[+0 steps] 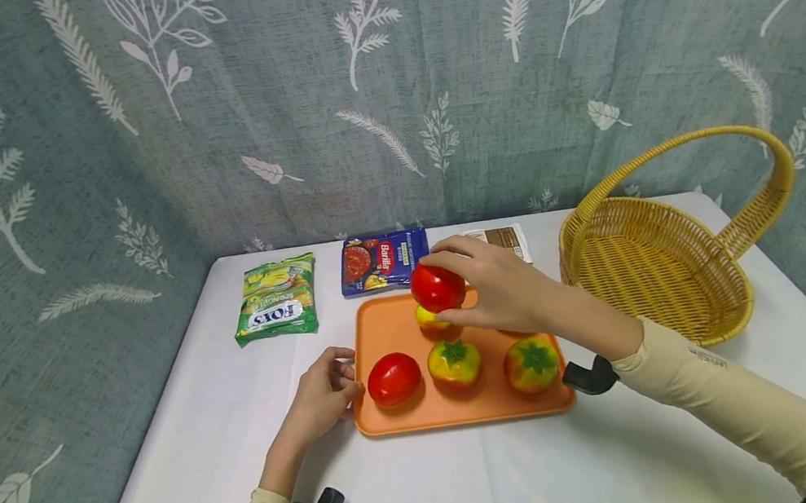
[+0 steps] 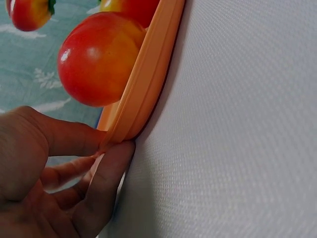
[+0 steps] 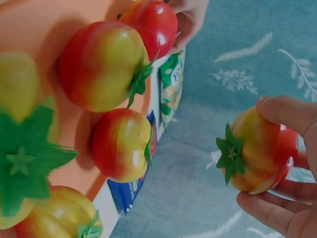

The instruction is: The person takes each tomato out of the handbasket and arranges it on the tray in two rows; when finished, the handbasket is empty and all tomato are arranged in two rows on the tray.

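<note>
My right hand [image 1: 505,283] holds a red-and-yellow toy tomato [image 1: 438,285] up over the back of an orange tray [image 1: 390,322]. In the right wrist view, fingers and thumb curve round this tomato, its green leafy top facing away from the palm. At the tray's left side, my left hand [image 1: 321,398] pinches the rim between thumb and finger, as the left wrist view shows. Several more toy tomatoes lie on the tray, among them a red one [image 1: 394,379] nearest my left hand and a yellow-green one [image 1: 455,362] in the middle. My right hand partly hides one at the back right.
A yellow wicker basket [image 1: 646,283] with a tall handle stands right of the tray. Behind the tray lie a blue Barilla pouch [image 1: 384,262] and a brown-and-white packet [image 1: 508,239], partly covered by my right hand. A green Fox's bag [image 1: 277,297] lies back left.
</note>
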`<state>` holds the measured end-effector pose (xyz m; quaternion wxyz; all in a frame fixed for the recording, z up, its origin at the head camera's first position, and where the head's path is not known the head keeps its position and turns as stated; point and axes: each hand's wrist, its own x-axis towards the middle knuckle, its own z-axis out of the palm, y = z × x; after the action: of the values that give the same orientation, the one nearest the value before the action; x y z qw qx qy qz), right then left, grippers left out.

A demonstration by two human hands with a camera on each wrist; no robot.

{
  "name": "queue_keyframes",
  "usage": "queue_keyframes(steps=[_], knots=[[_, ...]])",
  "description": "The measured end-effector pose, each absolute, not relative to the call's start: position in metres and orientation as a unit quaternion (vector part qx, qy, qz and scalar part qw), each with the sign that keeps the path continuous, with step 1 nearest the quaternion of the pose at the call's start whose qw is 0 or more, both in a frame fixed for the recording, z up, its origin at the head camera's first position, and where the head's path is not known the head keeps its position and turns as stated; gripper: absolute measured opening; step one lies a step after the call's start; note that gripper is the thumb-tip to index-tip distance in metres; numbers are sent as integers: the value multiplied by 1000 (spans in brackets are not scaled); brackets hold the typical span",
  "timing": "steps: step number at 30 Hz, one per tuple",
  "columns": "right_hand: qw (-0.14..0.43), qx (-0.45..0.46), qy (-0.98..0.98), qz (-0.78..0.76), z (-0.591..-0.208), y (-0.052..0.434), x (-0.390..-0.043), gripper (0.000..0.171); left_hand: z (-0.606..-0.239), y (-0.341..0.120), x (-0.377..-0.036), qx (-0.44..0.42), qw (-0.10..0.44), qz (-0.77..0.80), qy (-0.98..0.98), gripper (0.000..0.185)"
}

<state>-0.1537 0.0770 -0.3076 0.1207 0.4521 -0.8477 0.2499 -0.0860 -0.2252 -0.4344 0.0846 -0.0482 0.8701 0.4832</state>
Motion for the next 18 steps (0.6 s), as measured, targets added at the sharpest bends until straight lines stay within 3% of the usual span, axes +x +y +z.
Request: queue_keyframes(steps=[18], knots=[[33, 452, -863, 224, -311, 33, -179, 59, -434, -224, -87, -45, 85, 475, 874, 46]])
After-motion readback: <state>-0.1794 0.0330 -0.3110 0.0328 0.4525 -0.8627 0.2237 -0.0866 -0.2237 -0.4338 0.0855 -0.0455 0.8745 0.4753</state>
